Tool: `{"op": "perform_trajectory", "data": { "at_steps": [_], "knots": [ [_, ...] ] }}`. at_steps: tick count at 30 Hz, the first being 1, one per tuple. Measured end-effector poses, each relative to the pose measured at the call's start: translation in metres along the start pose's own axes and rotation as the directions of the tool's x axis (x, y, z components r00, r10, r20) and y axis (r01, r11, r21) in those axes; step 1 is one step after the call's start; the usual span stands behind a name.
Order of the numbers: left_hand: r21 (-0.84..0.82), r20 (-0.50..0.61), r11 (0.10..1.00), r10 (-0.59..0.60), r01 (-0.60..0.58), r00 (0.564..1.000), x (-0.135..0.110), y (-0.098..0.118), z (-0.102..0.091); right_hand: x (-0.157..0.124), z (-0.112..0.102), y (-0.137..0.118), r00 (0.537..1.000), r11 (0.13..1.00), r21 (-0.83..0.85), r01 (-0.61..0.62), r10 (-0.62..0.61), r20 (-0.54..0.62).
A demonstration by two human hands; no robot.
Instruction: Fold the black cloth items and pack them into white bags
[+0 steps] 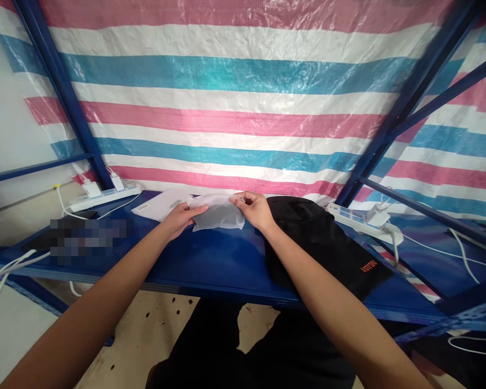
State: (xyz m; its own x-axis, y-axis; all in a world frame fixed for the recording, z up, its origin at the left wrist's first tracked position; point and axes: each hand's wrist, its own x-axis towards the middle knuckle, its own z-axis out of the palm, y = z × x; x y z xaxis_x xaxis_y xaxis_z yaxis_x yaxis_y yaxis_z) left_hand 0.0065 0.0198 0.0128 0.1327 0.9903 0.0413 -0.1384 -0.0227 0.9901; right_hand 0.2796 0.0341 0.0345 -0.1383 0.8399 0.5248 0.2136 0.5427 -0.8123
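Between my hands is a translucent frosted plastic bag (pixel 221 212) with a flat dark item inside that I cannot make out. It is held up over the blue metal shelf (pixel 210 265). My left hand (pixel 182 219) grips the bag's left side, thumb lying across its front. At the upper right corner, my right hand (pixel 253 208) pinches the bag's edge between thumb and fingers. A black backpack (pixel 308 237) with orange lettering lies just right of my right hand. Behind my left hand rest white sheets or a flat white packet (pixel 160 204).
A white power strip (pixel 105 198) with plugged-in chargers stands at the back left, another power strip (pixel 364 222) at the right. White cables (pixel 14 262) trail over the left end. Blue uprights (pixel 65 97) frame a striped tarp (pixel 227 124) behind the shelf.
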Motion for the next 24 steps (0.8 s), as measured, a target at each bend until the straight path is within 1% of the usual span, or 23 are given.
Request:
{"op": "perform_trajectory", "data": {
  "at_steps": [2, 3, 5, 7, 10, 12, 13, 16, 17, 19, 21, 23, 24],
  "knots": [
    [-0.014, -0.069, 0.998, 0.055, -0.056, 0.996, 0.001, -0.001, 0.001, 0.0, 0.0, 0.003, 0.99, 0.988, 0.104, -0.112, 0.103, 0.097],
    [-0.015, -0.091, 0.998, 0.063, -0.065, 0.994, 0.001, -0.001, 0.001, 0.0, 0.001, 0.005, 0.979, 0.976, 0.142, -0.165, 0.145, 0.143],
    [-0.021, -0.096, 0.998, 0.05, -0.052, 0.994, 0.001, -0.001, 0.001, 0.001, 0.001, 0.01, 0.964, 0.956, 0.182, -0.23, 0.198, 0.176],
    [-0.052, -0.078, 0.998, 0.03, -0.035, 0.997, 0.001, -0.001, 0.003, 0.002, 0.002, 0.012, 0.967, 0.951, 0.189, -0.243, 0.221, 0.129],
    [-0.123, -0.049, 0.992, 0.016, -0.022, 0.999, 0.001, 0.0, 0.005, 0.004, 0.002, 0.012, 0.979, 0.961, 0.189, -0.2, 0.201, 0.013],
    [-0.135, -0.037, 0.99, 0.022, -0.026, 0.999, 0.002, -0.001, 0.004, 0.003, 0.003, 0.011, 0.978, 0.954, 0.219, -0.203, 0.21, -0.01],
    [-0.134, -0.037, 0.99, 0.038, -0.042, 0.999, 0.002, -0.002, 0.004, 0.002, 0.004, 0.011, 0.973, 0.941, 0.252, -0.225, 0.229, 0.016],
    [-0.128, -0.058, 0.984, 0.117, -0.124, 0.991, 0.003, -0.004, 0.002, -0.001, 0.007, 0.012, 0.947, 0.883, 0.345, -0.319, 0.279, 0.161],
    [-0.131, -0.061, 0.981, 0.135, -0.142, 0.989, 0.003, -0.005, 0.002, -0.001, 0.008, 0.012, 0.941, 0.873, 0.356, -0.333, 0.285, 0.182],
    [-0.141, -0.055, 0.98, 0.136, -0.143, 0.989, 0.003, -0.005, 0.004, -0.001, 0.008, 0.013, 0.946, 0.886, 0.336, -0.321, 0.284, 0.156],
    [-0.158, -0.027, 0.982, 0.105, -0.108, 0.994, 0.003, -0.005, 0.007, 0.0, 0.005, 0.012, 0.965, 0.934, 0.242, -0.262, 0.248, 0.088],
    [-0.166, 0.009, 0.983, 0.079, -0.076, 0.997, 0.004, -0.006, 0.009, 0.002, 0.002, 0.01, 0.99, 0.988, 0.068, -0.14, 0.139, 0.025],
    [-0.155, 0.007, 0.985, 0.083, -0.081, 0.997, 0.005, -0.007, 0.009, 0.003, 0.0, 0.008, 0.998, 0.997, -0.033, -0.063, 0.063, -0.007]
  ]
}}
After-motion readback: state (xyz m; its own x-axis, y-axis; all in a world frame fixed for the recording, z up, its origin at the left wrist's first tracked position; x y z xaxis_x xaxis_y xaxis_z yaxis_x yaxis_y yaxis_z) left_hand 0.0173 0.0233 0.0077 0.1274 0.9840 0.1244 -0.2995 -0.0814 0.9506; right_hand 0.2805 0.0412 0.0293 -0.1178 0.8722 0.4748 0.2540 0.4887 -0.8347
